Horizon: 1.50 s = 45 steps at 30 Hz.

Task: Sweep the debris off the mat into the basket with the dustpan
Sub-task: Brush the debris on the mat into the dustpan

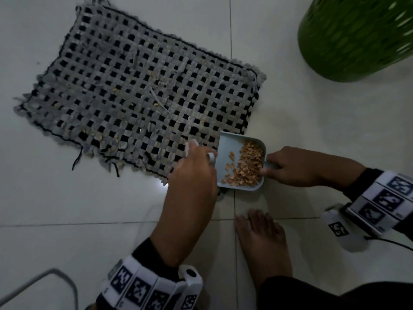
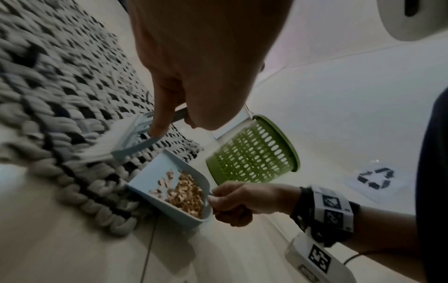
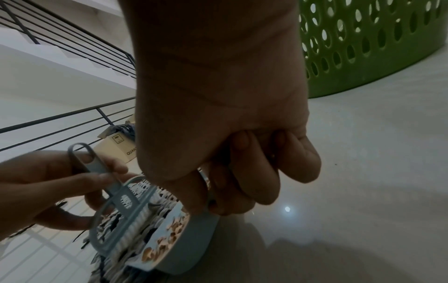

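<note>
Our right hand (image 1: 297, 167) grips the dustpan (image 1: 240, 162) handle; our left hand (image 1: 193, 168) holds the little brush (image 2: 130, 137). The pan lip sits on the mat (image 1: 138, 86) corner, full of debris (image 1: 248, 164). We should keep it level going to the basket (image 1: 357, 36).

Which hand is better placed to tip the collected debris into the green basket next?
The right hand. It already grips the handle of the dustpan holding the debris, and the basket stands on its side. The left hand holds the brush.
</note>
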### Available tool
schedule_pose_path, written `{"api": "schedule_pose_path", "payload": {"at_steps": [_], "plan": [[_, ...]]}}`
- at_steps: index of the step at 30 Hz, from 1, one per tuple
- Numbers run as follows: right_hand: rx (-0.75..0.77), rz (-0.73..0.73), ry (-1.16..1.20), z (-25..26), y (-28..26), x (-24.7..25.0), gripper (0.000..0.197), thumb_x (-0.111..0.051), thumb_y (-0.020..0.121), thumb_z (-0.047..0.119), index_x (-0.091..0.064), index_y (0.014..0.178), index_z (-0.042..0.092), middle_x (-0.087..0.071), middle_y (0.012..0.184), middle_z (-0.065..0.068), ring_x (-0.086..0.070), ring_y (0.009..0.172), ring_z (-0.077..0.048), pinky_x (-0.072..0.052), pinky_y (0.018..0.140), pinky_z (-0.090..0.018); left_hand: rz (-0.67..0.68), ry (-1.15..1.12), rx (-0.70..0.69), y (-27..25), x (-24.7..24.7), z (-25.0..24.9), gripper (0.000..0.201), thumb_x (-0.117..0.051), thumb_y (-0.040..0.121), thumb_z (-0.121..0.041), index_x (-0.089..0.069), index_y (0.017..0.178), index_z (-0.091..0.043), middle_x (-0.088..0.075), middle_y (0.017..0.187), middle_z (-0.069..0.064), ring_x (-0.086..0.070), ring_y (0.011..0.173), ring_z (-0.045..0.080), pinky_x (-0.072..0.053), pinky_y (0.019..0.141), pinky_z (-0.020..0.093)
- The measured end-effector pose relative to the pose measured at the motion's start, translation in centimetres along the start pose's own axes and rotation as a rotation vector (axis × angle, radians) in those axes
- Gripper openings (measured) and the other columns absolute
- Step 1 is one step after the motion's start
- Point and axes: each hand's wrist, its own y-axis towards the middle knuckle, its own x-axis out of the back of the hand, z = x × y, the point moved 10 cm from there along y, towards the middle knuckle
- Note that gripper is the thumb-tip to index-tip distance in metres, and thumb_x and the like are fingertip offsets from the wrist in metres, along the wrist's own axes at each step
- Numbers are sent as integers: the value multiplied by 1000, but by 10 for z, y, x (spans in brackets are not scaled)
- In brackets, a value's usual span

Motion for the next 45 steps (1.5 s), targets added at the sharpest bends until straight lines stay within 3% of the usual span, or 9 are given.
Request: {"api": "schedule_pose_path", "payload": {"at_steps": [4,8,10,14,17,22,27,37,45], "plan": [[-17,11,-27,-2,2,0,32,-38,99,49,-51,89,21,-50,73,2,-50,65,-13,-37,60,-29,66,-103,-82,9,-5,-26,20,-43,103,-17,-57,119,-16,-62,87,2,-57,68,9,-38,54,14],[-13,12,38,-3,1,-4,29,-39,99,47,-45,78,29,-48,72,6,-48,64,-9,-34,56,-24,-69,-104,-25,16,25,3,18,-42,105,-19,-56,115,-22,-48,68,-11,-44,54,0,-30,46,13],[-1,8,70,-2,0,-6,31,-40,100,46,-40,71,33,-47,72,6,-47,63,-8,-33,55,-23,-76,-50,-1,17,28,13,20,-41,105,-20,-57,117,-22,-51,70,-10,-43,58,4,-27,49,14],[31,12,157,-1,1,-10,31,-41,99,46,-45,72,32,-50,72,5,-48,63,-10,-36,58,-25,157,74,-76,8,-7,-7,40,-33,95,-36,-52,129,-30,-50,91,-5,-41,73,10,-29,54,15],[80,-13,317,2,-3,-8,30,-45,98,43,-51,72,29,-50,67,7,-46,57,-4,-37,59,-23,106,-9,-1,15,10,6,34,-25,105,-40,-48,131,-40,-55,84,-8,-51,67,9,-37,51,24],[102,-149,544,10,-6,-2,29,-47,99,35,-53,71,31,-58,54,26,-52,50,8,-35,56,-15,-129,118,-17,55,54,24,36,-50,103,-19,-56,138,-21,-54,71,3,-40,60,14,-23,48,24],[76,-250,564,17,2,-5,31,-48,98,39,-56,71,24,-55,62,8,-49,53,-1,-38,56,-21,-86,236,-125,77,43,17,44,-63,89,3,-64,129,-16,-73,99,7,-60,88,26,-48,65,33],[14,-263,468,22,7,-19,30,-45,99,40,-49,70,32,-54,70,11,-53,64,-3,-37,56,-21,70,186,-127,34,16,1,34,-68,84,-9,-69,117,-16,-72,101,4,-59,90,22,-46,70,30],[-43,-236,405,21,9,-21,33,-45,98,44,-45,68,31,-51,68,8,-49,60,-4,-32,53,-23,-108,153,-13,54,40,22,36,-59,90,-2,-66,124,-10,-71,101,8,-58,91,28,-42,72,31]]}}
